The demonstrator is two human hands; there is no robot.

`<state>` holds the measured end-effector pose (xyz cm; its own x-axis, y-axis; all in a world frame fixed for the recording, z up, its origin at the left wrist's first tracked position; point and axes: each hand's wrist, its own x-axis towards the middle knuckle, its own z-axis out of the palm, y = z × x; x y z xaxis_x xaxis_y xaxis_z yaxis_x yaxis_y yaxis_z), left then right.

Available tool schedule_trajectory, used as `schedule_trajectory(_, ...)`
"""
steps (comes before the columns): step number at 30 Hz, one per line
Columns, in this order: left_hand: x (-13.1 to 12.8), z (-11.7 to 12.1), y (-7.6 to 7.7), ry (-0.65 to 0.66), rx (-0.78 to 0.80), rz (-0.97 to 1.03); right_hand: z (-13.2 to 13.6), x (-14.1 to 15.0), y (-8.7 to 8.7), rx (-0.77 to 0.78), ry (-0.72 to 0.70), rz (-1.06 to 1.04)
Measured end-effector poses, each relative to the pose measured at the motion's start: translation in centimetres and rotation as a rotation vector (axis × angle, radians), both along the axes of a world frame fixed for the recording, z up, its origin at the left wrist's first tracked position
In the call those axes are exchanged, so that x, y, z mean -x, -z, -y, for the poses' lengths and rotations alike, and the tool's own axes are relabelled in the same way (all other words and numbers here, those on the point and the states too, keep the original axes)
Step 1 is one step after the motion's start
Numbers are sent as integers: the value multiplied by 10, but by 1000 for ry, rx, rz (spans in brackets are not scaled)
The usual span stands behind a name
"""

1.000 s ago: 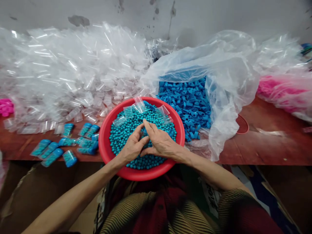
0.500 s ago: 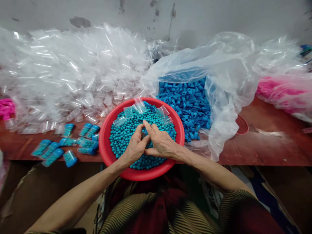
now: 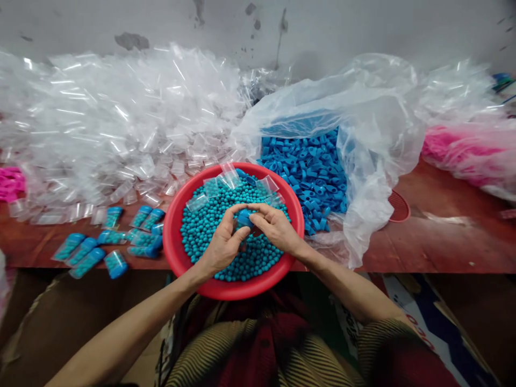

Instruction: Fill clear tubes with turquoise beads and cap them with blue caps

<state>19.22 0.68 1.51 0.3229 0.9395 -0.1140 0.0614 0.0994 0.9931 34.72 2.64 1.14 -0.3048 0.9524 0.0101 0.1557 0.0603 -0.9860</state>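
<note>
The left hand point(image 3: 224, 243) and right hand point(image 3: 278, 228) meet over the red bowl point(image 3: 172, 236), the fingers of both closed around a blue cap point(image 3: 244, 217). Whether a clear tube is fitted beneath it cannot be told, as the fingers hide that part. The cap looks like light, stiff, smooth plastic, probably a little slippery, so the firmest hold should be a thumb-and-finger pinch on its sides. Under it lie teal beads point(image 3: 205, 223), hard-looking and likely to roll at a nudge. Empty clear tubes point(image 3: 197, 202) rest on them toward the bowl's far edge, from ten to one o'clock; their thin walls would probably flex or dent if squeezed, so a gentle grip near an end seems best. On the surface point(image 3: 443, 236), filled tubes point(image 3: 87, 262) lie at the bowl's nine o'clock, and loose blue pieces point(image 3: 318, 183) are heaped at two o'clock.
</note>
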Motion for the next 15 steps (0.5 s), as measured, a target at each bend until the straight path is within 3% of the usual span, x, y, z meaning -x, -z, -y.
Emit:
schedule_trajectory(2, 1, 1, 1, -3, -16, 2, 2, 1, 1, 35, 4, -46)
schedule_trajectory(4, 2, 0, 3, -15, -4, 15, 7, 1, 1, -32, 2, 21)
schedule_trajectory(10, 1, -4, -1, -104, 88, 88, 23, 6, -5, -451, -151, 629)
schedule_trajectory(15, -2, -1, -5, -80, 56, 140, 23, 14, -8, -541, -79, 796)
